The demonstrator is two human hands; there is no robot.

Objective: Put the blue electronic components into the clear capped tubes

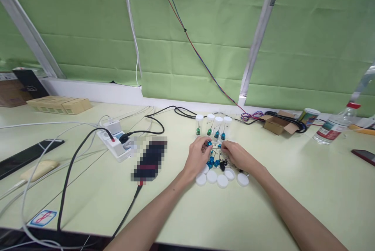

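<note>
My left hand [199, 154] has its fingers closed round a small shiny blue piece [209, 144]. Opposite it, my right hand [236, 155] is pinched at the fingertips beside another little blue piece [219, 146]; whether it grips that piece I cannot make out. Between and below the hands lie several blue pieces [211, 161] with thin metal stems, and a few black bits [224, 165]. Just behind stand several clear vials with white caps [218, 119], holding green pieces [209, 131] and blue ones. Several loose round white caps [222, 181] lie nearest me.
A power strip [117, 143] with black and white cables and a blurred-out phone [149, 160] are to the left. At the right are an open cardboard box [278, 123], a can [309, 115] and a water bottle [335, 125]. Yellow boxes [60, 104] stand back left.
</note>
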